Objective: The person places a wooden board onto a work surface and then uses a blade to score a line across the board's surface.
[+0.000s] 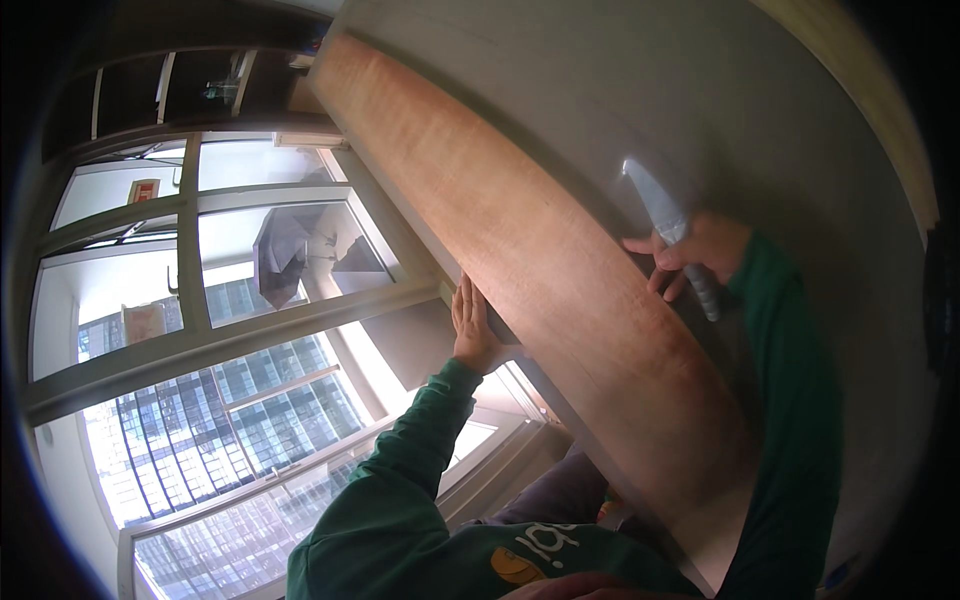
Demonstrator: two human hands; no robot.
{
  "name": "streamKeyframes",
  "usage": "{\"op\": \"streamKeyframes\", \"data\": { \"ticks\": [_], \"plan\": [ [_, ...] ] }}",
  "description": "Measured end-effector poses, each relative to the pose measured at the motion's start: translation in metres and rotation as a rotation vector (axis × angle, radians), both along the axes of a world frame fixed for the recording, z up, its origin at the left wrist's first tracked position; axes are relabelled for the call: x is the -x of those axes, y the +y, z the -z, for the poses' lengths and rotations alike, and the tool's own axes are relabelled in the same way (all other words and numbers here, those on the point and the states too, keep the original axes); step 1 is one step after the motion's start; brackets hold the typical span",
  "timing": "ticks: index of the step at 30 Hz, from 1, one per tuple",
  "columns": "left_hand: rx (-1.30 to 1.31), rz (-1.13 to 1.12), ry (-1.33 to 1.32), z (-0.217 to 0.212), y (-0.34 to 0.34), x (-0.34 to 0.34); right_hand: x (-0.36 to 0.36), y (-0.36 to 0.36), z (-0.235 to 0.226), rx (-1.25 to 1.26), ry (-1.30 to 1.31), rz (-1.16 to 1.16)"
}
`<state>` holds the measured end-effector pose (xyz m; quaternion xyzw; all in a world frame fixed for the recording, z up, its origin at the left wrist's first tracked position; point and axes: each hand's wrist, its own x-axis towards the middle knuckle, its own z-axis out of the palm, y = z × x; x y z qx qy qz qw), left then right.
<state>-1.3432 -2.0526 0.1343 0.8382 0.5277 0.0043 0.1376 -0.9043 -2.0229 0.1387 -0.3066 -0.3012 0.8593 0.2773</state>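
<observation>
- While steadying the wooden board (540,260), left hand (473,325) lies flat, fingers spread, against its edge.
- Right hand (695,255), beyond the board, grips a knife (665,220), blade raised clear.

One wooden board (520,250), one knife (668,230), two hands (green-sleeved), one folded umbrella (280,255).

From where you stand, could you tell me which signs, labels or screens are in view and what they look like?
Small sign: upper left behind the window glass, rectangular, red and pale.
Poster or board: left, behind the lower pane, rectangular, orange-brown, blurred.
No screens or packages show.
</observation>
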Motion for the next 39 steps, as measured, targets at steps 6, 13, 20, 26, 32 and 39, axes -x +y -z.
{"op": "streamKeyframes", "data": {
  "ticks": [6,13,20,26,32,39],
  "plan": [
    [-0.009,0.009,-0.001,-0.001,-0.002,0.001,0.001,-0.001,0.002,0.056,0.043,0.020],
    [0.027,-0.010,0.019,0.001,-0.002,0.007,0.001,0.001,0.000,0.082,0.052,0.011],
    [0.022,-0.010,0.047,0.005,-0.005,0.010,0.000,0.003,0.001,0.090,0.037,-0.015],
    [0.025,-0.031,0.006,0.008,-0.003,0.009,0.003,0.002,0.000,0.117,0.019,0.004],
    [-0.013,-0.017,0.049,-0.002,0.000,0.011,0.007,0.002,0.001,0.103,0.036,0.021],
    [0.008,-0.010,0.042,0.013,-0.005,-0.001,-0.001,-0.005,0.018,0.005,0.036,0.080]
  ]
}}
